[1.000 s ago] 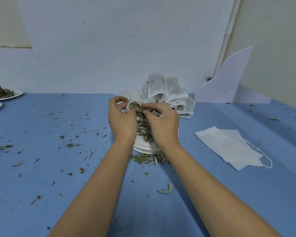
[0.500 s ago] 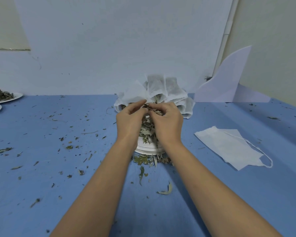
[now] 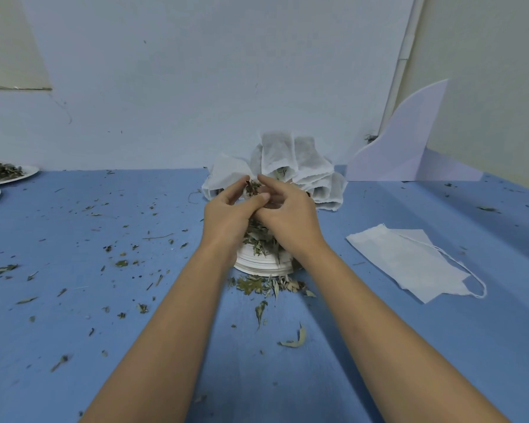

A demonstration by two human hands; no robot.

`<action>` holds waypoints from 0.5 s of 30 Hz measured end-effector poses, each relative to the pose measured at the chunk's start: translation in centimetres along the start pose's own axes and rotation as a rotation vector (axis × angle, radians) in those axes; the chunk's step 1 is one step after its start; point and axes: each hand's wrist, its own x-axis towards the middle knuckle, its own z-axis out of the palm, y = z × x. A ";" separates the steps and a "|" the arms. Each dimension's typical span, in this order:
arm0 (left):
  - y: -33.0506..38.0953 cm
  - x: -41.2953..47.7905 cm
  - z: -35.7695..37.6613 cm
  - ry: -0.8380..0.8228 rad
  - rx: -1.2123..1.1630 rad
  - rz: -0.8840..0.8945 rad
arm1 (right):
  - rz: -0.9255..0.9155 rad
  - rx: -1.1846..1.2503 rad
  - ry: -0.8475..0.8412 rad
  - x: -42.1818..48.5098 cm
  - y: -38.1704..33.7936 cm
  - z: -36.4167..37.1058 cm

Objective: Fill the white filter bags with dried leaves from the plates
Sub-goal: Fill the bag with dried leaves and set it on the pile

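A stack of white plates (image 3: 264, 266) stands mid-table with dried leaves (image 3: 258, 239) heaped on it. Above the stack, my left hand (image 3: 226, 216) grips a white filter bag (image 3: 225, 175) at its mouth. My right hand (image 3: 289, 222) meets it there, and its fingertips pinch a tuft of leaves (image 3: 252, 187) at the bag's opening. My left thumb lies across the right hand's fingers. How full the bag is stays hidden behind my hands.
A heap of filter bags (image 3: 290, 155) leans against the wall behind. To the right lies a flat empty bag with a drawstring (image 3: 405, 264). Two plates (image 3: 25, 173) sit far left, one with leaves. A white board (image 3: 409, 138) leans at the back right. Leaf crumbs (image 3: 266, 285) litter the blue table (image 3: 74, 300).
Both hands rose from the plate with the bag and closed together. The bag now stands higher behind my left hand, and a few more leaves have dropped in front of the plates.
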 end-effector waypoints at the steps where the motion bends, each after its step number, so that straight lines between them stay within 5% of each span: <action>1: 0.0 0.1 -0.2 0.020 0.031 0.023 | 0.003 0.008 -0.027 0.0 0.1 -0.1; 10: -0.2 -0.2 -0.9 0.172 0.290 0.208 | 0.055 0.127 -0.046 -0.1 -0.2 -0.5; 15: 0.0 -0.5 -0.2 0.139 0.320 0.267 | 0.012 0.103 0.216 -0.2 -0.2 -0.3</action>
